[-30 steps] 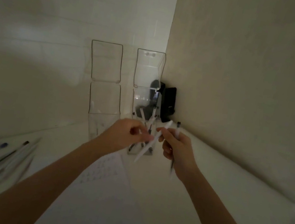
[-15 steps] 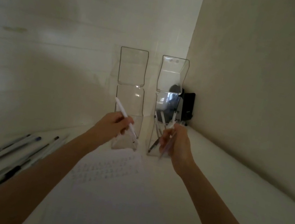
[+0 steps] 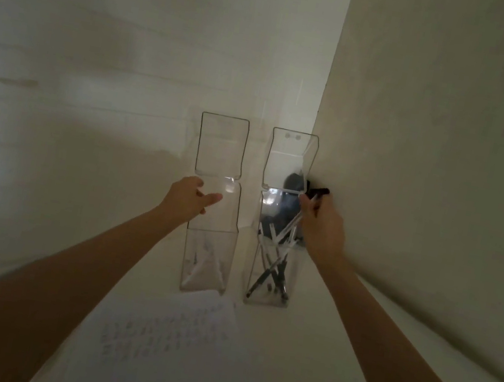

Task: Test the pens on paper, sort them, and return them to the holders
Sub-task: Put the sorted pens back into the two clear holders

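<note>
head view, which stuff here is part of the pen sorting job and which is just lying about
Part of the job:
left holder, one white pen inside
right holder, several pens inside
held pen, pinched by the right hand
left hand, open at the left holder
scribbled paper

Just lying about:
dark object in the corner behind the right holder

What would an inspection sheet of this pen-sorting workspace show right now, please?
Surface: pale white countertop in a wall corner.
Job's things: left clear acrylic holder contains one white pen; right clear acrylic holder contains several dark and white pens; white handwritten paper sheet lies in front.
Clutter: dark object behind the right holder, unidentifiable.
Hands: left hand open above left holder; right hand fingers grip a slim pen over right holder.
Cables: nothing seen.
Surroundings: plain pale walls.
</note>
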